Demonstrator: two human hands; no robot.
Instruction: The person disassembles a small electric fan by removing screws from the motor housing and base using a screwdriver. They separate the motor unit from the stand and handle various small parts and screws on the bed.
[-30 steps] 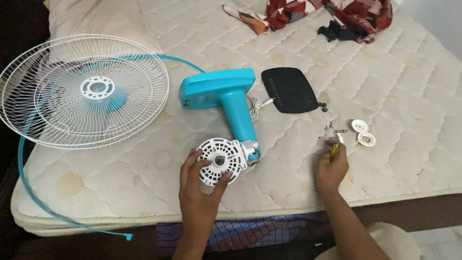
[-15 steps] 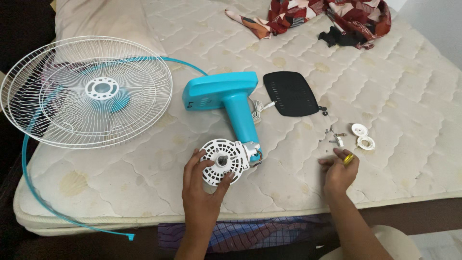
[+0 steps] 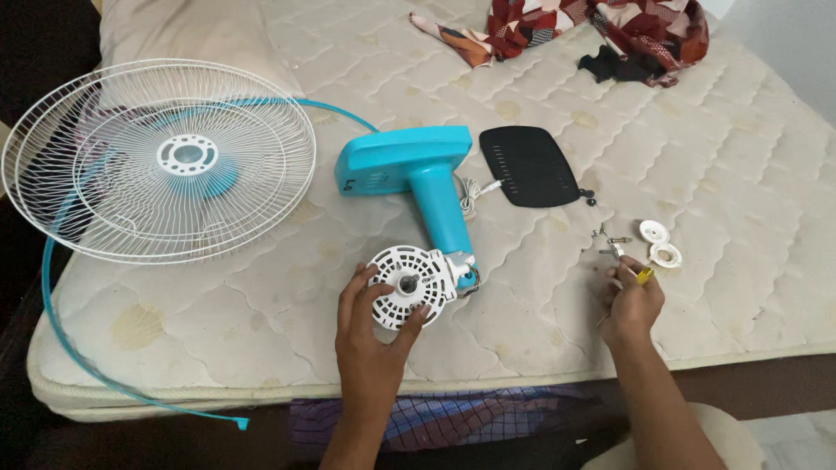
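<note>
White motor housing point(image 3: 407, 285) (round, vented) on mattress, joined to turquoise stand point(image 3: 418, 174).

Turquoise fan body point(image 3: 418, 170), white motor housing point(image 3: 407, 285), white wire grille point(image 3: 165, 157) rimmed by a turquoise ring. Black panel point(image 3: 529, 164). Cream quilted mattress point(image 3: 731, 174), brown-stained. Red patchwork cloth point(image 3: 592, 26).

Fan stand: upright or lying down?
Lying down. The blue fan stand lies flat on the mattress, its white motor housing gripped by the left hand.
</note>
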